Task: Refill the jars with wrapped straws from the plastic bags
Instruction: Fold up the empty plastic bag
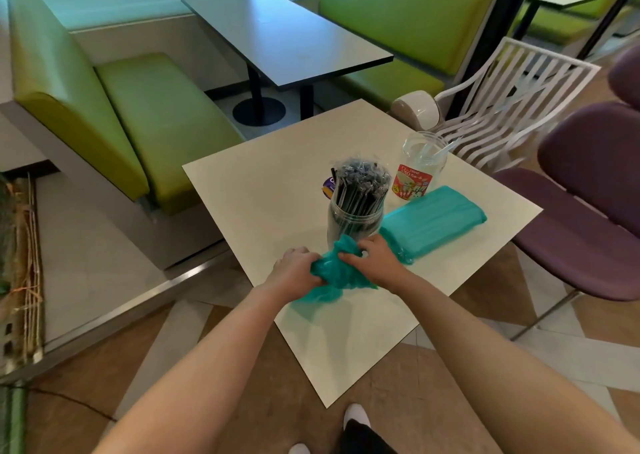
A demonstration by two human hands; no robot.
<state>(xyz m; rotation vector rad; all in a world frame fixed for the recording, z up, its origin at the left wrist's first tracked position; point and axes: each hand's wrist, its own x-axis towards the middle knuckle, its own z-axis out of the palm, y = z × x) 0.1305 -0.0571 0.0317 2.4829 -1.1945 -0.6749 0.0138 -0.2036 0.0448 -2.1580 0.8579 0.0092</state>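
Crumpling an emptied-looking teal plastic bag (329, 275) near the counter's (263, 190) front corner, the left hand (294, 270) and right hand (372, 258) each have fingers curled into the film, clenched on its bunched folds. This bag looks limp, light and a little slippery; it should squash down easily and is best gathered by the wad, not by a loose edge. Just behind the hands, touching or nearly touching the bag, stands a clear jar (353, 221) packed with dark wrapped straws (360, 185) that rise well above its rim; by my reading this one is filled. To the right, toward the counter's right corner, lies a second teal bag (436, 223), flat, plump and seemingly full; it would probably sag in the middle, so support from beneath or a grip at both ends suits it. Farther back, near the far right edge, a clear jar with a red label (420, 166) holds only a few pale pieces.
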